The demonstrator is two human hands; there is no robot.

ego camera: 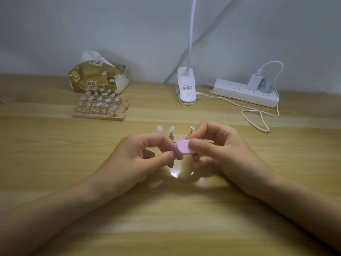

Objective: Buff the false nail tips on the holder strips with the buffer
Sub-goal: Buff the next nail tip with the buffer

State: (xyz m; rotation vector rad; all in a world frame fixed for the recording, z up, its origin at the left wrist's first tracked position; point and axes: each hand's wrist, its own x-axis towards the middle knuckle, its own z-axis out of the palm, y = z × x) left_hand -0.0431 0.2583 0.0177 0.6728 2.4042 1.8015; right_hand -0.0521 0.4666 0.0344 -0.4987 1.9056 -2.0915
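Observation:
A small pink buffer (182, 147) with a purple layer sits between my two hands at the table's middle. My right hand (215, 150) pinches it with thumb on top and fingers curled behind. My left hand (145, 154) has thumb and forefinger curled at the buffer's left end, where they meet a holder stand that is mostly hidden. Behind my fingers, clear false nail tips (171, 129) stand up on small metal stands. Several wooden holder strips (99, 116) with more nail tips lie side by side at the back left.
A gold tissue pack (97, 76) lies behind the strips by the wall. A white clip lamp (186, 85) stands at the back centre. A white power strip (243, 93) with a charger and a looping cable (256, 117) lies at the back right.

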